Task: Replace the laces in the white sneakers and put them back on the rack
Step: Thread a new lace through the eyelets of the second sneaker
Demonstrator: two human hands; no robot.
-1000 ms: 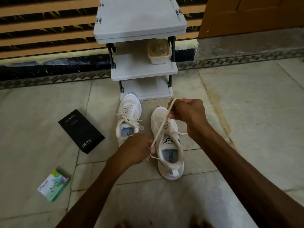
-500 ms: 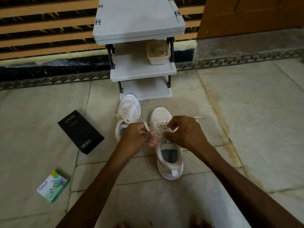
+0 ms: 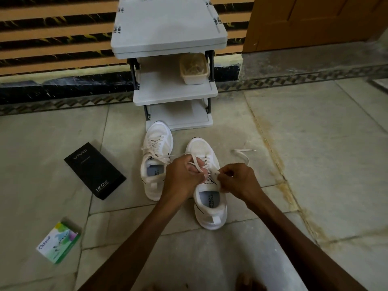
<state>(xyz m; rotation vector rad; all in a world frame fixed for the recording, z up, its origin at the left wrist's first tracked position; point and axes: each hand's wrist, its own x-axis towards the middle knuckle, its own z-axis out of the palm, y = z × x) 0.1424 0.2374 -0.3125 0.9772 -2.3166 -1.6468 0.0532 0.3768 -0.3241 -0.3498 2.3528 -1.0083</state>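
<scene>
Two bare forearms reach in from the bottom edge and meet over the nearer shoe. The left hand (image 3: 182, 177) is knuckles-up, its fingers (image 3: 196, 168) curled and pinching a strand of the flat cream lace (image 3: 243, 153) just above the eyelets; the right hand (image 3: 237, 181) sits just beside it, fingers bent and pinching the same lace at the tongue. The lace's loose end trails off to the right along the pale stone-tiled floor (image 3: 315, 164).

The white mesh low-top sneaker (image 3: 210, 206) under the hands stands upright on its sole; its long axis runs near to far, heel loop toward the person and toe toward the rack. A second white sneaker (image 3: 156, 164) stands just beside it on the left and a little farther off, pointing the same way, fully laced, its toe near the rack's bottom shelf.

To the left lie a small green-and-white cardboard box (image 3: 58, 242) and, farther on, a matte black rectangular carton (image 3: 94, 171) — both flat on the tiles. Beyond the shoes stands the grey three-tier plastic rack (image 3: 170, 28) against a wall of tan and black stripes (image 3: 52, 38); a translucent beige plastic tub (image 3: 194, 69) sits on its middle shelf — right side. A brown wooden door (image 3: 315, 19) fills the far right corner.
</scene>
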